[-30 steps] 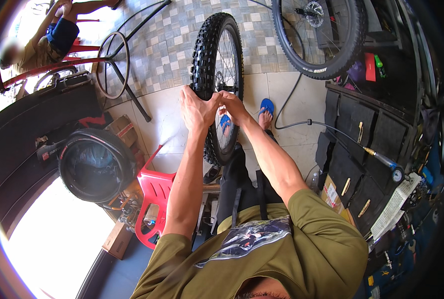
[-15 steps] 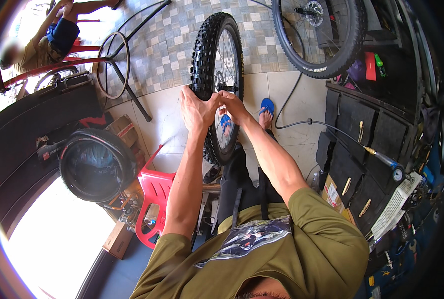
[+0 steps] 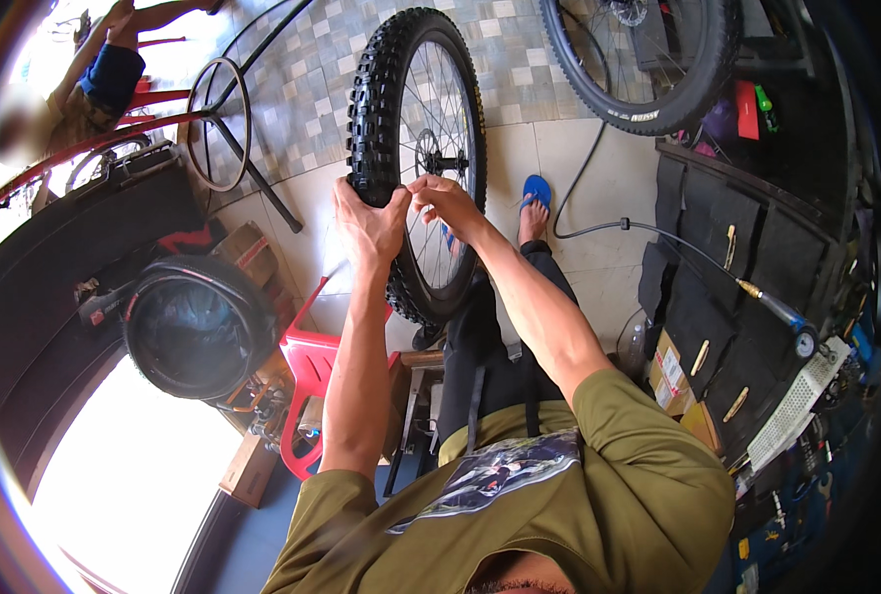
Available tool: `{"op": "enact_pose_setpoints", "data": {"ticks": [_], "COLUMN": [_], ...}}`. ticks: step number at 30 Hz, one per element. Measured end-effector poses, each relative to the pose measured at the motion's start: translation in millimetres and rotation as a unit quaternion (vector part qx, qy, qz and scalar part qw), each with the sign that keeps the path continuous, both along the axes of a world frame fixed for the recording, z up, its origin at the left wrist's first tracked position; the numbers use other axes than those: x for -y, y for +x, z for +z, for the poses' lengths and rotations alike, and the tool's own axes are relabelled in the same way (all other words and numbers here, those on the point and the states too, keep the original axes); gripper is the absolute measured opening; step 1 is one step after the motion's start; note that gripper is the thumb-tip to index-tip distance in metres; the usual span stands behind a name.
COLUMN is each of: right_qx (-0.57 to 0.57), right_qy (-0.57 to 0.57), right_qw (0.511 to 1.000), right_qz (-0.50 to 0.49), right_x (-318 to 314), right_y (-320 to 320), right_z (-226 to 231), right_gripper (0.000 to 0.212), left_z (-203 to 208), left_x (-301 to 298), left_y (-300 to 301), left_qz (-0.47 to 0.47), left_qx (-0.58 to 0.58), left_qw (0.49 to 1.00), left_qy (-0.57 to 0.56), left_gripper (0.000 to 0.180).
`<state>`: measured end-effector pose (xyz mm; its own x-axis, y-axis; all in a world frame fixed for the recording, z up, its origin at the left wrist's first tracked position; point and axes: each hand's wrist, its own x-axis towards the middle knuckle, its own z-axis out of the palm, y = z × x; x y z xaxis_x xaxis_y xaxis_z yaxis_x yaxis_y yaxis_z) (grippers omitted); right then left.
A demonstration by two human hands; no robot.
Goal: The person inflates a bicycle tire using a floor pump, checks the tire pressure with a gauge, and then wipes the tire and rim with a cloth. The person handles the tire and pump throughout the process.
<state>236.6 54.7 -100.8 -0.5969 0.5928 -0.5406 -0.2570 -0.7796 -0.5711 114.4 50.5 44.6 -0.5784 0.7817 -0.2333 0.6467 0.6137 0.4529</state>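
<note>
A bicycle wheel with a black knobby tire stands upright in front of me, leaning slightly, its spokes and hub facing right. My left hand wraps over the near part of the tire, fingers on the outer tread and thumb toward the rim side. Beside it, my right hand is closed in a pinch at the tire's inner edge, close to the left thumb. Whatever lies between its fingertips is too small to make out. The wheel's lower part rests by my legs.
Another bicycle wheel is at the far right. An air hose with a gauge lies over dark drawers at right. A red plastic chair and a loose tire are at left. A person sits at the far left.
The wheel and both hands have shifted a little left in view, and the wheel's side shows more broadly. Both hands keep together at the tire's edge.
</note>
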Motion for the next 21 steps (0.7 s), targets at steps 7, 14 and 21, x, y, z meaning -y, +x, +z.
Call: {"op": "enact_pose_setpoints", "data": {"ticks": [7,14,21], "right_qx": [0.011,-0.020,-0.062], "right_qy": [0.012,-0.018,-0.023], "right_qw": [0.999,0.998,0.993], "right_qz": [0.038,0.052,0.092], "right_x": [-0.1,-8.3,-14.8], "right_y": [-5.3,-0.3,1.4], "right_z": [-11.6,-19.1,-27.7], "right_gripper": [0.019,0.031,0.040], "left_z": [-6.4,-1.5,-4.8], "left_x": [4.6,-1.0,-4.7], "left_y": [-6.7,-11.0,-15.1], "left_qz": [0.003,-0.008,-0.028], "left_qx": [-0.020,0.009,0.037], "left_qw": [1.000,1.000,0.999], "left_qy": [0.007,-0.018,-0.024], "left_gripper": [0.058,0.057,0.054]}}
